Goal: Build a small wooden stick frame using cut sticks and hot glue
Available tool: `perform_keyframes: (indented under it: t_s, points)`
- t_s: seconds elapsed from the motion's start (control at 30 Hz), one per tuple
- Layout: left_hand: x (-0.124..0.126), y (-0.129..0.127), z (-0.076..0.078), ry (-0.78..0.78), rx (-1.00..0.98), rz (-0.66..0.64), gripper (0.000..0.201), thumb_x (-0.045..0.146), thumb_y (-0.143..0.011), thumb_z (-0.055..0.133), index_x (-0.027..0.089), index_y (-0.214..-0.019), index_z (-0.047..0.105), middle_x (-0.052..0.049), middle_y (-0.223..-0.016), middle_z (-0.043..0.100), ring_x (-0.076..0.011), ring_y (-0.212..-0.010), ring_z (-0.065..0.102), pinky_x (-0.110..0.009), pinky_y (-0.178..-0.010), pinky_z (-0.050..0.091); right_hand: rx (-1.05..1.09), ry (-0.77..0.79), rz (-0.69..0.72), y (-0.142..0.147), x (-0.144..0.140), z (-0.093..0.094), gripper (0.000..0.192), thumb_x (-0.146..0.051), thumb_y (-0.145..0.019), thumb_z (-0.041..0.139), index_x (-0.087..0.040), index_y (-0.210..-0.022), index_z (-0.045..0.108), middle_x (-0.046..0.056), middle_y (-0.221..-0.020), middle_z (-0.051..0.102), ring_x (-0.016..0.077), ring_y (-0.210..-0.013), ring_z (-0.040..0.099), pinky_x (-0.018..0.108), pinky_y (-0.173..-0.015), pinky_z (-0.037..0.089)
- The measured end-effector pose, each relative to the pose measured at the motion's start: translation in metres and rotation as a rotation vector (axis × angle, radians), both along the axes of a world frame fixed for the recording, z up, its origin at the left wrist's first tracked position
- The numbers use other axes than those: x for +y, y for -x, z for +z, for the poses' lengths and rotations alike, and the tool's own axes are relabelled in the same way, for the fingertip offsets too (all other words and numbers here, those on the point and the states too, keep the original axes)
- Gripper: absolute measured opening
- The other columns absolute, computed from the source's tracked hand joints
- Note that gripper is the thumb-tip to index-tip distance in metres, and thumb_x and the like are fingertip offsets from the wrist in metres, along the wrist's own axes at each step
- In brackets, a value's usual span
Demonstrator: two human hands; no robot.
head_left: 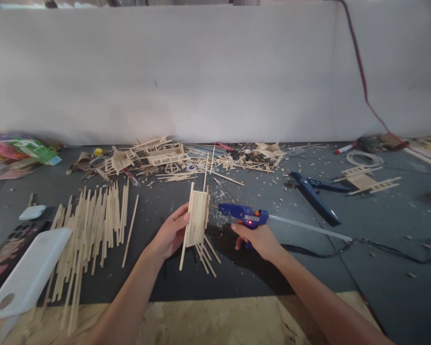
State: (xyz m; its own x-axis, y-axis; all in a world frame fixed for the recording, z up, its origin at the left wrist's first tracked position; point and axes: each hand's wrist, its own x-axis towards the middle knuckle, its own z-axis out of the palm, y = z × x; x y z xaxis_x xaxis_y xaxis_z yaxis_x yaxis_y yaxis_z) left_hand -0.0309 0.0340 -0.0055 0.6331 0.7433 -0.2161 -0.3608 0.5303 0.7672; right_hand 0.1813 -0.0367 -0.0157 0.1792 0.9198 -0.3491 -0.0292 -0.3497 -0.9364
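Observation:
Between the thumb and fingers of my left hand is a small panel of wooden sticks, tilted upright, with longer sticks along its sides. My right hand grips a blue glue gun with a small red light lit. Its nozzle points left, close to the panel's right edge; whether they touch, I cannot tell. A long clear glue stick sticks out of the gun's back. Below the panel, several loose sticks fan out on the dark mat.
A pile of wooden sticks lies left, beside a white power bank and a phone. Stick-built pieces and scraps line the back by the white wall. At right are a blue-handled tool, a stick frame and a black cord.

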Motion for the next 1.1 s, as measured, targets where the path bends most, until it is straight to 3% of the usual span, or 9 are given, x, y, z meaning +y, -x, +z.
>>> perform_keyframes:
  t_s: [0.37,0.6,1.1]
  points:
    - [-0.0001,-0.0007,0.0019,0.000,0.013,0.047,0.057,0.035,-0.067,0.067,0.018,-0.119,0.050,-0.010,-0.102,0.065,-0.0232,-0.089,0.061,-0.031,-0.075,0.047,-0.002,0.009,0.004,0.0012,-0.0003,0.0023,0.025,-0.038,-0.060,0.066,-0.019,-0.062,0.050,-0.010,-0.040,0.042,0.0140,-0.036,0.056,0.024,-0.041,0.043]
    - [0.0003,-0.0003,0.0022,-0.014,0.020,0.043,0.058,0.035,-0.068,0.066,0.018,-0.120,0.048,-0.008,-0.089,0.067,-0.0202,-0.074,0.063,-0.029,-0.066,0.047,-0.091,0.020,0.042,0.0012,-0.0005,0.0051,0.022,-0.036,-0.062,0.064,-0.018,-0.060,0.051,-0.006,-0.041,0.049,0.0144,-0.038,0.058,0.022,-0.040,0.039]
    - [0.0040,0.0006,0.0009,-0.029,0.014,0.075,0.052,0.035,-0.068,0.066,0.017,-0.114,0.051,-0.009,-0.098,0.065,-0.0202,-0.077,0.062,-0.029,-0.066,0.048,-0.191,0.066,0.077,0.0024,0.0000,0.0094,0.022,-0.036,-0.064,0.062,-0.019,-0.058,0.050,-0.004,-0.040,0.052,0.0151,-0.041,0.059,0.022,-0.043,0.038]
